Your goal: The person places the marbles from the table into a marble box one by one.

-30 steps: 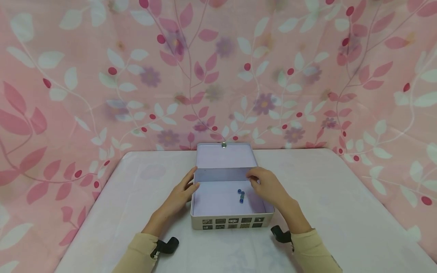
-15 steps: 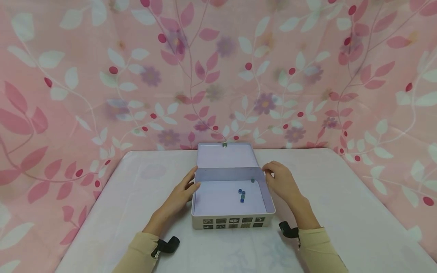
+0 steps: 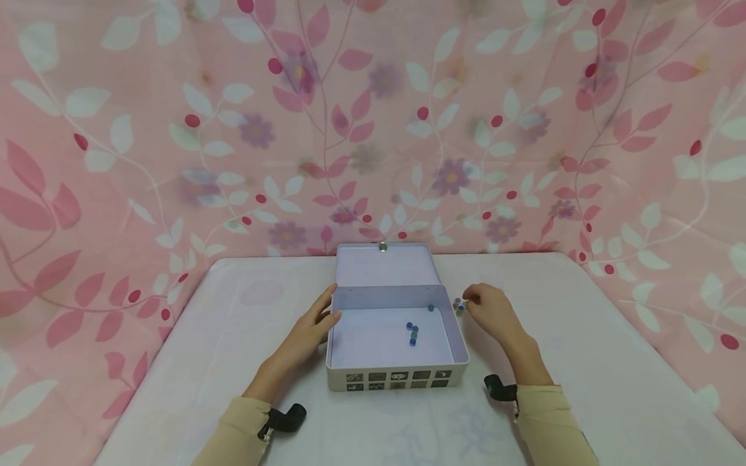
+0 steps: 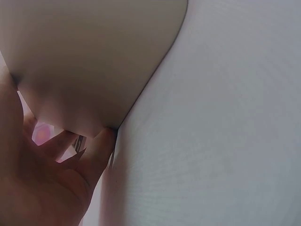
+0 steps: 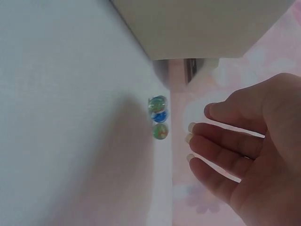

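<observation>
A pale tin box (image 3: 361, 346) stands on the table with its hinged lid (image 3: 384, 265) tipped back. Along its left side my left hand (image 3: 309, 330) rests, fingertips against the wall; the left wrist view shows these fingers (image 4: 96, 155) touching the box's smooth side. Inside lie several blue and green glass marbles (image 3: 413, 342), with a lone one (image 3: 430, 308) near the back right corner. Outside the right wall sits a small cluster of marbles (image 3: 460, 309). Just right of it hovers my right hand (image 3: 494, 316), fingers loosely bent, holding nothing; the right wrist view shows a gap between fingertips and marbles (image 5: 160, 131).
A white cloth covers the table (image 3: 583, 362). Behind and at both sides hangs a pink floral curtain (image 3: 373, 129). Black camera mounts (image 3: 285, 419) are strapped at both wrists, over beige sleeves (image 3: 236, 430).
My right hand has moved from inside the box, over the right wall, to the marbles outside. A marble now shows at the back right corner inside. My left hand has stayed put.
</observation>
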`<state>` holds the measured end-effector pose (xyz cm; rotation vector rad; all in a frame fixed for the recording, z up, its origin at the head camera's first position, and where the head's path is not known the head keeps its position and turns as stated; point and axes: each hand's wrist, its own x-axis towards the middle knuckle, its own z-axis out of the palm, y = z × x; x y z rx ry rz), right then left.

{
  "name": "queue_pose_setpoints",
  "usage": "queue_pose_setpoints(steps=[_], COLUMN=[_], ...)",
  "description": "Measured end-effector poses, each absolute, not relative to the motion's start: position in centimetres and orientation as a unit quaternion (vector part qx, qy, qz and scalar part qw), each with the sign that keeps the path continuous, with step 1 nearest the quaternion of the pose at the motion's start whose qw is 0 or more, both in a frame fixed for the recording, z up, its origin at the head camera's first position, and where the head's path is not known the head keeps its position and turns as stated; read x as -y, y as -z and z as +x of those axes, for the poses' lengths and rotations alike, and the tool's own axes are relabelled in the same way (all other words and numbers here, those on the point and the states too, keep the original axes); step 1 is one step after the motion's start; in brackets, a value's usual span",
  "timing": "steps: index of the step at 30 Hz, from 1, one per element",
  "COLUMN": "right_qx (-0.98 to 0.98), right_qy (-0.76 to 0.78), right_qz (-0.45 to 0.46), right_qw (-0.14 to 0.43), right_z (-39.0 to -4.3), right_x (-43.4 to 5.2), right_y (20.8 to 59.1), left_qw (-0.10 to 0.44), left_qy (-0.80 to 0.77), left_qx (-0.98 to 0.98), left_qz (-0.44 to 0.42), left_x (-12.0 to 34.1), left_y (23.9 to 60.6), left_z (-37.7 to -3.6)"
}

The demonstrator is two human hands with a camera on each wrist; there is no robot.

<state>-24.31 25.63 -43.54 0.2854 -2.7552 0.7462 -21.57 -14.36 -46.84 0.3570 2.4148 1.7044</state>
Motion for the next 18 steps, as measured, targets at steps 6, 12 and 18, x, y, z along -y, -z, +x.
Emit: queue_pose_setpoints(steps=[6,12,18], right_qx=[0.963,0.968,0.970], right_qy=[-0.243,-0.230,-0.222], right_qz=[0.083,0.077,0.083], right_qw=[0.080,0.057,0.053], right_z=[-24.6,-24.7,-24.5], right_x=[-25.9,-25.8,-25.6], right_y=[44.3,45.1,45.1], left_qw=[0.079,0.082,0.083], left_qy=[-0.572,-0.572,-0.576], left_qx=[-0.808,-0.807,-0.805], left_qz=[0.122,0.120,0.121], left_x=[14.4,14.4,14.3], left_y=[46.8,46.7,46.2], left_z=[-21.6,-21.5,-21.2])
